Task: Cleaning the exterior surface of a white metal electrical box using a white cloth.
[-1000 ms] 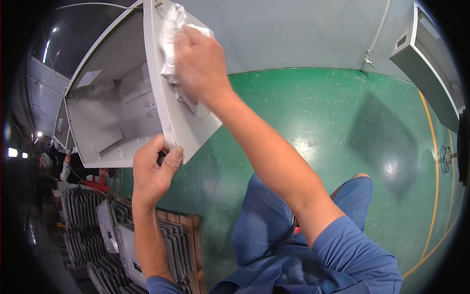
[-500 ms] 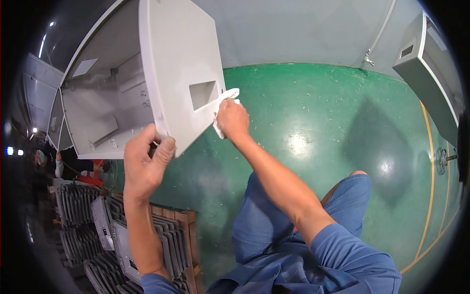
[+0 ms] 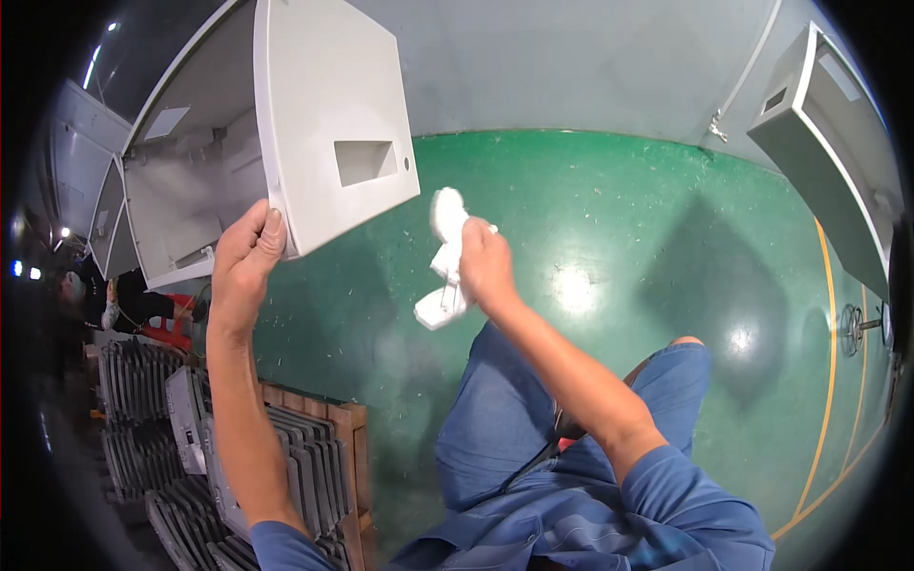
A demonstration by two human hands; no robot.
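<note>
A large light-grey metal cabinet (image 3: 333, 95) stands tilted at the upper left, its hollow inside facing left. Its near side panel has a rectangular cutout and a small round hole. My left hand (image 3: 245, 262) is closed on the cabinet's lower front edge, thumb on the outside. In my right hand (image 3: 486, 264) is a crumpled white cloth (image 3: 444, 306), which hangs over the green floor, apart from the cabinet. The fingers wrapped round the cloth are partly hidden.
Stacks of grey metal panels (image 3: 143, 385) lie at the lower left, beside a wooden pallet (image 3: 357, 447). Another grey cabinet (image 3: 828, 143) is at the right, near a wheel-like metal part (image 3: 850, 329). Yellow lines mark the green floor (image 3: 609, 209). A person (image 3: 143, 300) is at the far left.
My right hand has drawn the cloth off the cabinet's side panel, toward me and slightly right. The cabinet and my left hand on its edge have shifted up and left in view.
</note>
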